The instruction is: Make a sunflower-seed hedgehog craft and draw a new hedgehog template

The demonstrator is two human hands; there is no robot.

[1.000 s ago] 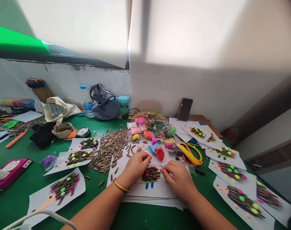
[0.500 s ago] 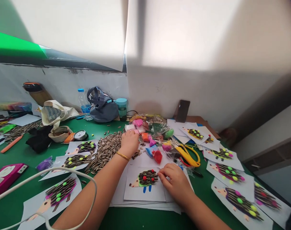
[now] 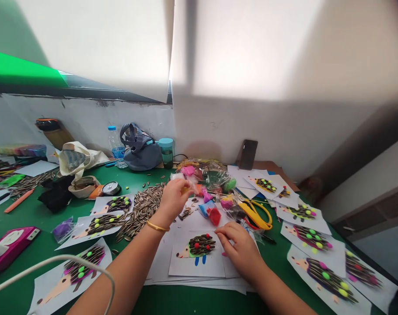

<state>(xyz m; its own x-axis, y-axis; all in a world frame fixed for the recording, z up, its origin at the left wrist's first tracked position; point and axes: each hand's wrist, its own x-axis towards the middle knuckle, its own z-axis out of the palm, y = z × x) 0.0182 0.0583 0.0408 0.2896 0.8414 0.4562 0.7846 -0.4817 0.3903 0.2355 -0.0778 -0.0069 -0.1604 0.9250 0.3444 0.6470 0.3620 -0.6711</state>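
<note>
Fetching seemed in hand, unwrapping called for: at eleven o'clock from the middle hedgehog, a yellow packet was pinched by the left hand. The right hand was narrowed, contents unclear.

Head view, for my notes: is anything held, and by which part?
Whether the left hand grips the yellow lump at its fingers cannot be told; nor whether the right hand holds anything.

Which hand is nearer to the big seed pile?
Left. The left hand is by the seed pile's right edge; the right hand is farther off, just right of the middle hedgehog.
</note>
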